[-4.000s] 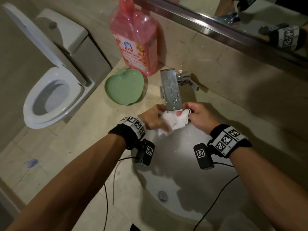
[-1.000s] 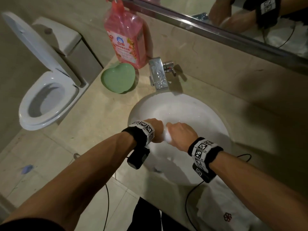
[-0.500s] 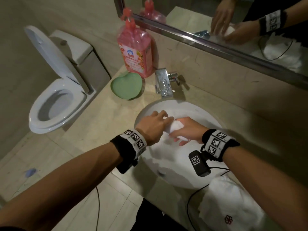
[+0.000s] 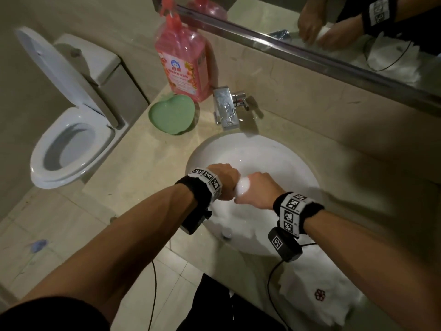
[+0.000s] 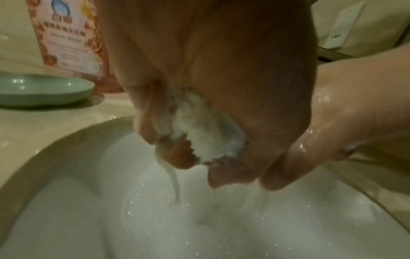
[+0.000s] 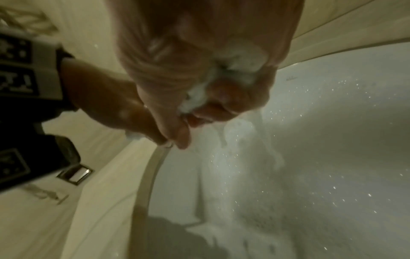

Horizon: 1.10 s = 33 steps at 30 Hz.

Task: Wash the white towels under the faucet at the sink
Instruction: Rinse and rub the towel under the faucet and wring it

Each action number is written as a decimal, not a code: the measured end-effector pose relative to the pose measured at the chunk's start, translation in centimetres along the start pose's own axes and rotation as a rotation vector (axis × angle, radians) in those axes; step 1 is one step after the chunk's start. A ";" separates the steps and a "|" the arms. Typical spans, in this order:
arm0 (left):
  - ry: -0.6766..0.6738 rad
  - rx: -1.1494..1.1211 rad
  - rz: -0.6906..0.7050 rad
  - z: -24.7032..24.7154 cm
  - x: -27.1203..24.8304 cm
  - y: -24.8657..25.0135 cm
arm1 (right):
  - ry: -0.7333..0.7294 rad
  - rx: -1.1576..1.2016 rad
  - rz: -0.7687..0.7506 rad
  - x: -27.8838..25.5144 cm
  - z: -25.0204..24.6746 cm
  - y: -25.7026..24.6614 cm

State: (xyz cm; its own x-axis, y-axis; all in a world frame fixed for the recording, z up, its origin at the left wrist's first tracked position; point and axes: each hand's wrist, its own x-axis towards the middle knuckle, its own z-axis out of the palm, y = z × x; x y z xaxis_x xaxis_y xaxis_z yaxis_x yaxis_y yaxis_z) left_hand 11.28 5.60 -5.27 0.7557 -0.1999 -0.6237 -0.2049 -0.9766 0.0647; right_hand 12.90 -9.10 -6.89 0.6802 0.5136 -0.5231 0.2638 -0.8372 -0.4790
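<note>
While I wring the towel over the sink, these are the notes:

Landmark: the sink (image 4: 198, 154), white round basin set in the beige counter.

Grip, left: my left hand (image 4: 223, 179) is fisted tight round one end of the towel (image 4: 243, 187); the left wrist view shows the fingers (image 5: 177, 154) curled in, wet cloth bulging between them.

Grip, right: my right hand (image 4: 257, 192) is fisted round the other end, touching the left; knuckles up.

Towel, place: above the middle of the sink, well clear of the faucet (image 4: 225, 108) at its back rim.

Towel, look: bunched to a small white wad, soaked, slightly glossy; thin streams of water run off it into the basin.

Second towel: a folded white towel (image 4: 317, 283) with a dark red emblem lies on the counter at the sink's near right rim, apparently dry.

Risk 1: squeezed water may splash over the near rim onto the folded towel or the wrist camera cable if I drift toward myself.

Risk 2: wet cloth may slip from one fist if I twist unevenly, and drop into the basin.

Risk 3: the wrist cameras hang low over the basin; spray could reach them.
</note>
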 end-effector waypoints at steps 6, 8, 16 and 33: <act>-0.161 -0.142 -0.068 3.1 1.9 0.2 | 0.098 -0.210 -0.041 0.2 3.1 0.7; -0.209 -0.156 -0.126 3.2 1.9 0.6 | 0.139 -0.254 -0.072 0.1 3.3 0.9; -0.070 -0.221 -0.090 0.4 -0.4 -0.9 | 0.102 -0.169 -0.193 0.1 -0.4 0.5; 0.168 0.030 -0.017 -0.8 -1.9 1.4 | -0.041 0.224 0.084 -1.9 -0.9 0.7</act>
State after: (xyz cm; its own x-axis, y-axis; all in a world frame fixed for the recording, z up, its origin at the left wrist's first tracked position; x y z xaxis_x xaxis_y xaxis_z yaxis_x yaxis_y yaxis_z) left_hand 10.03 4.53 -3.41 0.8521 -0.1959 -0.4854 -0.2074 -0.9778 0.0305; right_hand 12.44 -10.84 -5.63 0.6634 0.4553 -0.5938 0.0462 -0.8170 -0.5747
